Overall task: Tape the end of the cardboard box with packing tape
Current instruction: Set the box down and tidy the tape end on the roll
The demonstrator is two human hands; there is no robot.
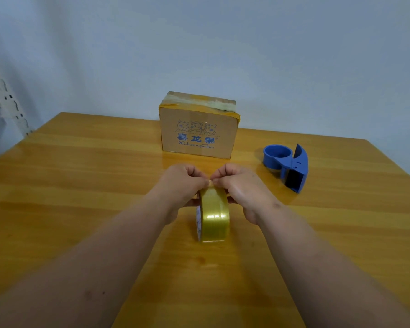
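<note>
Fingertips [205,180] of both hands pinching tape roll [214,215] top

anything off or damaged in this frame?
Yes, minor. The cardboard box has rumpled, uneven old tape along its top and a crushed top right corner. The blue dispenser sits empty on the table; both hands pick at the loose tape roll.

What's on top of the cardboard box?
Strips of old tape run across the top of the cardboard box. Nothing else sits on it. The far part of the top, and anything behind the box, is hidden from this view.
</note>
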